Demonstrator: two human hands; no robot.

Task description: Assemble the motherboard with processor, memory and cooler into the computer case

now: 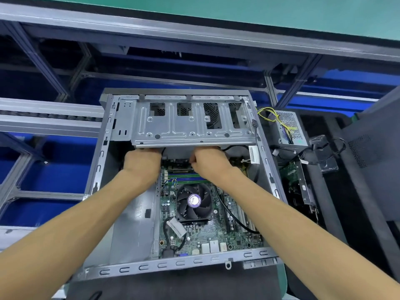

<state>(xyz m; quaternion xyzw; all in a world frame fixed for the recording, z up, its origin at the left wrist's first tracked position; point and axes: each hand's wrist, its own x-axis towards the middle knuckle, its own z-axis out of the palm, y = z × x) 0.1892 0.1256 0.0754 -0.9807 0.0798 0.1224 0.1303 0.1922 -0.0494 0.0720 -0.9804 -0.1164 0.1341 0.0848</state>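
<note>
The grey computer case (98, 167) lies open in front of me. Inside it sits the green motherboard (216, 230), carrying a black cooler fan (193, 202) with a purple label and blue and green memory slots (186, 177). A dark memory module (179, 169) stands at the far slot. My right hand (208, 163) has its fingers curled and pinches the module's right end. At the module's left end is my left hand (141, 163), knuckles up, its fingertips hidden under the metal drive cage (190, 122).
A power supply (289, 126) with yellow and coloured wires stands to the right of the case, with a loose green board (291, 174) and black cables beside it. A black cable (233, 215) crosses the motherboard. Aluminium frame rails run on the left and behind.
</note>
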